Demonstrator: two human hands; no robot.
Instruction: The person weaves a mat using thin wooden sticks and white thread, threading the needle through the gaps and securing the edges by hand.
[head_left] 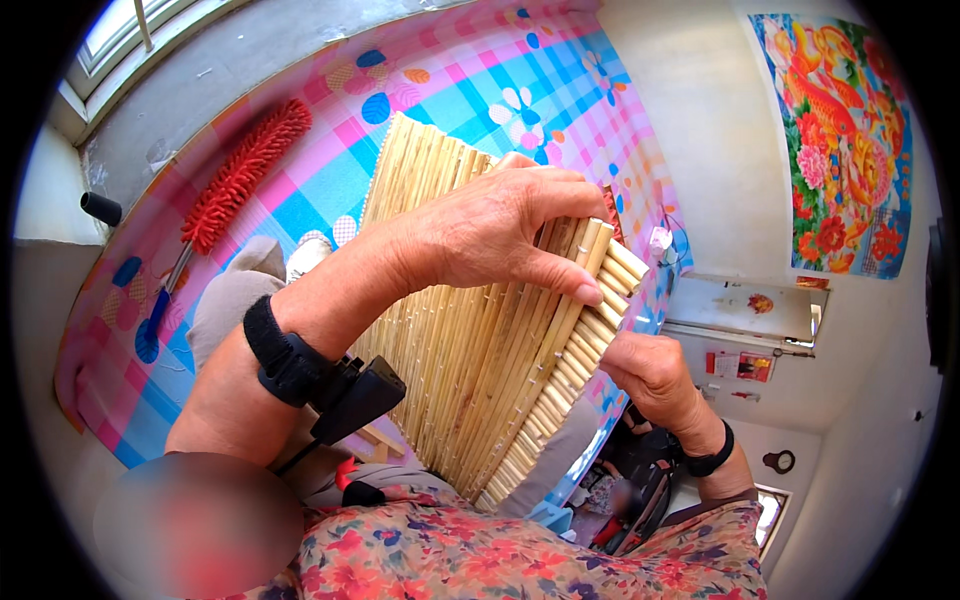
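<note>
A mat of pale yellow reed sticks (450,330), bound side by side with thread, lies tilted across my lap. My left hand (520,225) is closed over its upper right edge, the thumb pressing on the front sticks and the other fingers going round behind. Along the right side the cut stick ends form a thick layered edge. My right hand (655,370) is beside that edge, fingers curled and pinched together; their tips are partly hidden, so what they hold I cannot make out. A black strap with a small black device (355,395) sits on my left forearm.
A red fluffy duster (245,180) with a blue handle lies on the pink and blue checked cloth (430,110) to the left. A window is at the upper left. On the right wall hangs a colourful poster (835,150). A dark bag-like thing (645,480) stands below my right hand.
</note>
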